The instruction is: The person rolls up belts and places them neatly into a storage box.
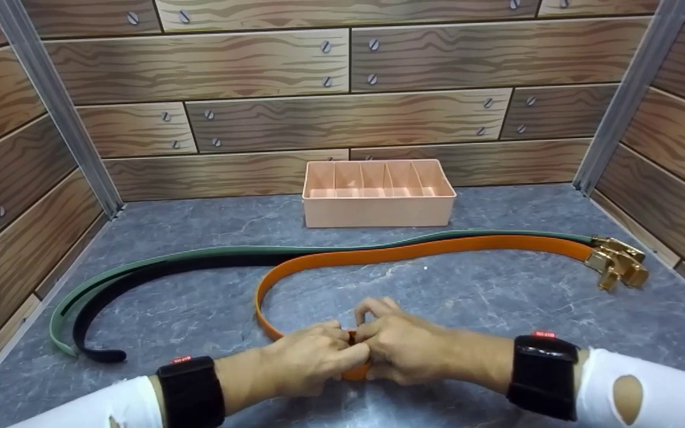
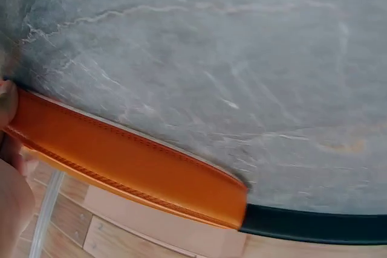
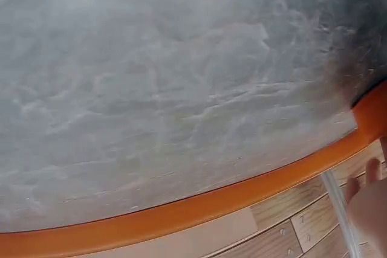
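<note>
Both hands meet at the near middle of the table over the free end of an orange belt [image 1: 378,255]. My left hand [image 1: 313,359] grips the curled end of this belt, thumb pointing right. From the other side my right hand [image 1: 405,345] pinches the same end with bent fingers. A small loop of orange shows between them, partly covered by the fingers. In the left wrist view the stitched orange strap [image 2: 139,161] runs out from the fingers; in the right wrist view the orange band [image 3: 181,212] stands on its edge.
Behind the orange belt lie a green belt [image 1: 533,232] and a black belt [image 1: 200,260], their free ends curving to the left. Gold buckles [image 1: 619,261] sit together at the right. A pink box [image 1: 378,212] with several compartments stands by the plank-patterned back wall [image 1: 271,65].
</note>
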`<state>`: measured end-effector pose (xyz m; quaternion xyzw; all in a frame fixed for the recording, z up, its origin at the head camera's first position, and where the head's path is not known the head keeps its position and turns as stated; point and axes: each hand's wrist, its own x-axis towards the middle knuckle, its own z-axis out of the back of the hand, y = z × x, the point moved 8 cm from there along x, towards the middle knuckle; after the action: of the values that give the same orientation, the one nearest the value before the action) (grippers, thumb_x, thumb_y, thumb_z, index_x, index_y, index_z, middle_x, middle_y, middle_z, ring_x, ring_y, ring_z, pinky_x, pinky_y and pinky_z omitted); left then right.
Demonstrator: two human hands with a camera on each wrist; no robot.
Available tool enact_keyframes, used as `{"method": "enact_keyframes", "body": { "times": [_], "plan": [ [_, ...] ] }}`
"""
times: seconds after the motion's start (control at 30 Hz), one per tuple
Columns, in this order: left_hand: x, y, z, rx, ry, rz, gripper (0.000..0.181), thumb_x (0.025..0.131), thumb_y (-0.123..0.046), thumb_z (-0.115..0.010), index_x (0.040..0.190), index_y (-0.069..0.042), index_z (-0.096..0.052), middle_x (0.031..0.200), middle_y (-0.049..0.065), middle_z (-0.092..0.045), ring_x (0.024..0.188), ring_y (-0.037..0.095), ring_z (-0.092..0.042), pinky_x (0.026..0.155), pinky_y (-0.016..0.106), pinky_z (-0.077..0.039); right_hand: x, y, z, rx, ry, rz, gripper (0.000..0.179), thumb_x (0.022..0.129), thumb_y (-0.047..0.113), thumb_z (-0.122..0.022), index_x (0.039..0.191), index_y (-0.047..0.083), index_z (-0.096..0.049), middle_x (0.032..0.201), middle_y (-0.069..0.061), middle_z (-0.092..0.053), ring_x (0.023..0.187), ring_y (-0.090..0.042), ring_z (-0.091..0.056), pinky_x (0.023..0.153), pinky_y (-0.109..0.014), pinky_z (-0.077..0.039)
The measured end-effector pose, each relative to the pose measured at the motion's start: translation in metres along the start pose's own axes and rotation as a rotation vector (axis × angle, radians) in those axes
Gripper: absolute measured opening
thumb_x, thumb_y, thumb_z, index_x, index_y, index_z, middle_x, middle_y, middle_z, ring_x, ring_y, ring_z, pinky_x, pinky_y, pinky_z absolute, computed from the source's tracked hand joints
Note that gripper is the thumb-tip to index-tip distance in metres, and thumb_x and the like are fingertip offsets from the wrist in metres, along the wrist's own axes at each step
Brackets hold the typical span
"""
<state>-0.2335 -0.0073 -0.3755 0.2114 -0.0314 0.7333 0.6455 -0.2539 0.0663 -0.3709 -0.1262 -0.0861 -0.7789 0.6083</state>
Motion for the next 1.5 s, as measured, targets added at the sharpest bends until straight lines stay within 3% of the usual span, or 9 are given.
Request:
{"method": "enact_keyframes", "body": {
  "times": [0.2,0.33,0.43,0.6,0.77,0.93,1.2,1.33,1.5],
  "plan": [
    [0.001,0.004,0.002,-0.097,0.025,0.026,0.044,0.068,-0.014,-0.085,0.094,-0.011,-0.05,0.073,-0.005,-0.057,0.071,0.009,-0.058,0.07,0.021,-0.04,0.006,0.0,-0.003,0.109,0.005,-0.003,0.024,0.076,0.024,-0.083,0.096,0.016,-0.072,0.084,0.007,-0.068,0.084,-0.009,-0.05,0.076,-0.015,-0.041],
    [-0.003,0.003,0.005,0.061,0.056,-0.061,0.032,0.078,-0.03,-0.078,0.091,-0.016,-0.052,0.073,-0.01,-0.06,0.07,0.006,-0.056,0.076,0.024,-0.038,0.009,0.0,-0.002,0.164,0.012,0.108,0.017,0.076,0.021,-0.081,0.086,0.013,-0.069,0.077,0.005,-0.064,0.076,-0.008,-0.047,0.07,-0.011,-0.037],
    [-0.003,-0.002,0.007,0.128,0.003,-0.101,0.02,0.085,-0.025,-0.072,0.088,-0.018,-0.054,0.072,-0.011,-0.06,0.071,0.007,-0.056,0.076,0.024,-0.038,0.01,0.002,-0.002,0.126,0.026,0.141,0.018,0.077,0.021,-0.081,0.082,0.014,-0.066,0.076,0.005,-0.061,0.075,-0.008,-0.046,0.069,-0.012,-0.036],
    [-0.001,-0.003,0.008,0.033,-0.077,-0.043,0.021,0.077,-0.017,-0.077,0.084,-0.017,-0.056,0.063,-0.009,-0.058,0.069,0.009,-0.056,0.069,0.022,-0.036,0.013,0.006,-0.005,0.067,0.037,0.098,0.017,0.078,0.025,-0.081,0.088,0.016,-0.07,0.079,0.008,-0.063,0.075,-0.008,-0.047,0.069,-0.013,-0.037],
    [-0.001,-0.002,0.008,-0.057,-0.011,-0.055,0.031,0.072,-0.023,-0.081,0.086,-0.014,-0.055,0.067,-0.007,-0.06,0.07,0.008,-0.059,0.069,0.021,-0.036,0.014,0.004,-0.003,0.144,0.032,0.105,0.018,0.074,0.024,-0.082,0.083,0.015,-0.07,0.076,0.006,-0.064,0.074,-0.008,-0.047,0.069,-0.011,-0.036],
    [-0.001,-0.008,0.009,-0.001,-0.015,-0.11,0.017,0.082,-0.019,-0.075,0.088,-0.016,-0.059,0.073,-0.007,-0.062,0.075,0.008,-0.059,0.073,0.022,-0.041,0.012,0.006,-0.002,0.138,0.043,0.154,0.019,0.077,0.024,-0.082,0.078,0.014,-0.066,0.075,0.005,-0.062,0.074,-0.008,-0.048,0.07,-0.012,-0.038],
    [-0.004,-0.002,0.007,-0.145,-0.049,-0.006,0.03,0.07,-0.011,-0.081,0.083,-0.013,-0.054,0.068,-0.005,-0.059,0.074,0.008,-0.058,0.068,0.019,-0.036,0.012,0.007,-0.004,0.132,0.058,0.045,0.022,0.075,0.025,-0.084,0.091,0.015,-0.072,0.079,0.006,-0.064,0.077,-0.007,-0.048,0.071,-0.009,-0.038],
    [-0.011,0.001,0.008,-0.057,-0.003,-0.047,0.027,0.078,-0.029,-0.078,0.086,-0.015,-0.056,0.078,-0.007,-0.066,0.081,0.008,-0.058,0.074,0.024,-0.037,0.012,0.007,-0.003,0.142,0.053,0.068,0.02,0.073,0.025,-0.084,0.083,0.015,-0.07,0.075,0.007,-0.063,0.076,-0.006,-0.047,0.07,-0.008,-0.037],
    [-0.015,-0.003,0.01,-0.013,-0.071,-0.096,0.016,0.081,-0.014,-0.074,0.085,-0.017,-0.058,0.075,-0.008,-0.067,0.081,0.009,-0.058,0.071,0.022,-0.037,0.012,0.01,-0.004,0.098,0.068,0.085,0.021,0.074,0.025,-0.085,0.08,0.016,-0.067,0.074,0.008,-0.06,0.074,-0.005,-0.043,0.066,-0.009,-0.032]
  ]
}}
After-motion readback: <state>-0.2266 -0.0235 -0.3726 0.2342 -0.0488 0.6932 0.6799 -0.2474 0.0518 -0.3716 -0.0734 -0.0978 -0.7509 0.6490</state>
